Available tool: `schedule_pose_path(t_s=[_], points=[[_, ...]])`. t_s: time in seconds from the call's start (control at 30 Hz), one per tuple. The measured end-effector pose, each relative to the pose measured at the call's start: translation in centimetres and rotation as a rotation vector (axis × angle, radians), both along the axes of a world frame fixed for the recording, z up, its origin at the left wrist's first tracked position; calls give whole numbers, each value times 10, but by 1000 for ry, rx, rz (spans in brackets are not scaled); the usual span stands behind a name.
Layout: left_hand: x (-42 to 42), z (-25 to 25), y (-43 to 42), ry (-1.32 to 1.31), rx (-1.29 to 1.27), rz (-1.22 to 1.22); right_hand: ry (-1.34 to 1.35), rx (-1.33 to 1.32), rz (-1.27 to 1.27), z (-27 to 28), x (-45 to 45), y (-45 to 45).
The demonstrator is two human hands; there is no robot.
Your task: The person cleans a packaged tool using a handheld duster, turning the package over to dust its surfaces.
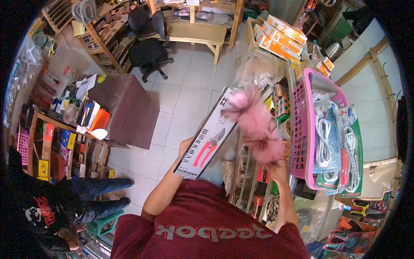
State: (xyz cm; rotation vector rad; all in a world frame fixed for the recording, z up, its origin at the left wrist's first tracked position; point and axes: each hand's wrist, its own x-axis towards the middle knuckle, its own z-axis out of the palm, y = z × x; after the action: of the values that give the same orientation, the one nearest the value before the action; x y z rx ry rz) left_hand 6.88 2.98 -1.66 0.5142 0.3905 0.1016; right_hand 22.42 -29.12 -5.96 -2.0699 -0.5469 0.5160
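My left hand is mostly hidden behind a long, flat pruning shears box, which it holds up at a tilt. The box is white and grey with a dark side and shows red-handled shears. My right hand is closed around the lower end of a pink feather duster; its grip is partly covered by the feathers. The duster is blurred, and its top overlaps the upper end of the box from this view.
A pink basket of packaged white cords stands on the right-hand counter, near orange-and-white boxes. A brown desk and an office chair are on the left. Another person sits at lower left.
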Motion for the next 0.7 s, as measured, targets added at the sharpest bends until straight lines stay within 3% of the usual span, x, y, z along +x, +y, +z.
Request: schedule_pose_path(t_s=[0.03,0.07,0.13,0.17,0.27,0.3,0.33,0.37,0.4,0.47,0.5,0.53,0.67,0.7], points=[[6,5,-3,-113,-160,-25,-16,252,6,27,-16,20],[12,10,-7,-226,-320,-47,-124,26,175,36,-20,18],[21,27,-13,-185,-257,-52,-338,-427,523,42,-23,17],[26,36,-13,-167,-220,-50,-293,-430,458,30,-16,10],[56,12,7,-790,-77,-475,-59,73,-25,34,-2,20],[45,45,-2,-432,107,-327,-47,63,10,26,-1,16],[45,19,4,-461,-111,-314,-35,54,44,17,0,13],[45,-7,11,-482,-329,-303,-112,-58,212,46,-7,24],[43,17,6,-395,-72,-228,-188,-172,383,61,-13,29],[46,61,-5,-200,437,-84,-91,-126,287,36,-8,20],[53,61,-3,-106,196,-105,-64,-53,174,42,-4,24],[56,60,-3,-136,131,-118,-40,17,59,48,-2,25],[70,55,-5,-255,-54,-145,-471,-209,403,76,-18,38],[71,55,-7,-259,-50,-132,-282,-429,324,58,-9,26]])
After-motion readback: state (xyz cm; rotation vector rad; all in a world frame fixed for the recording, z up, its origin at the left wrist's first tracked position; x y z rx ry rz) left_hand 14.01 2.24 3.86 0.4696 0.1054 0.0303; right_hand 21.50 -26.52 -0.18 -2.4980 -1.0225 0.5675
